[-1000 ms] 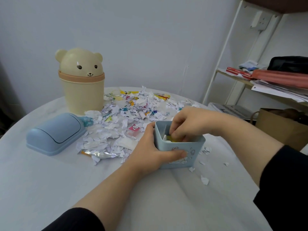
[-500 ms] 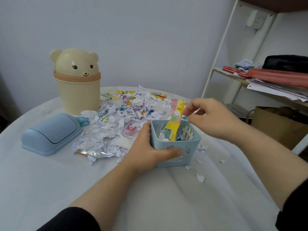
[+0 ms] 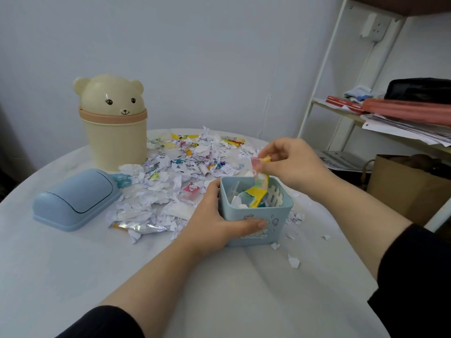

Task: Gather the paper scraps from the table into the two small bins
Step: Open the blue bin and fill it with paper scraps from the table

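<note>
Currently, the left hand (image 3: 214, 223) wraps the left and near walls of the blue bin (image 3: 256, 215), thumb laid flat across the front face, fingers curled behind the left wall; this grip is closed on the bin. The left forearm runs diagonally from the lower left, with a black sleeve (image 3: 105, 323) at its end. The right hand (image 3: 292, 164) hovers over the bin's far rim, wrist bent down, thumb and forefinger pinched on the top of a yellow and pink wrapper strip (image 3: 259, 181). The strip's lower end sits folded inside the bin among white scraps.

The blue bin is square, open-topped, printed with pale cartoon figures, and stands near the middle of the white table (image 3: 73, 276). The paper scraps (image 3: 175, 176) form a loose heap of white and coloured pieces to the left of and behind the bin; a few lie at its right. A blue lid (image 3: 73, 198) lies left of the heap. The bear-shaped bin (image 3: 113, 123) stands upright behind it, closed.
</note>
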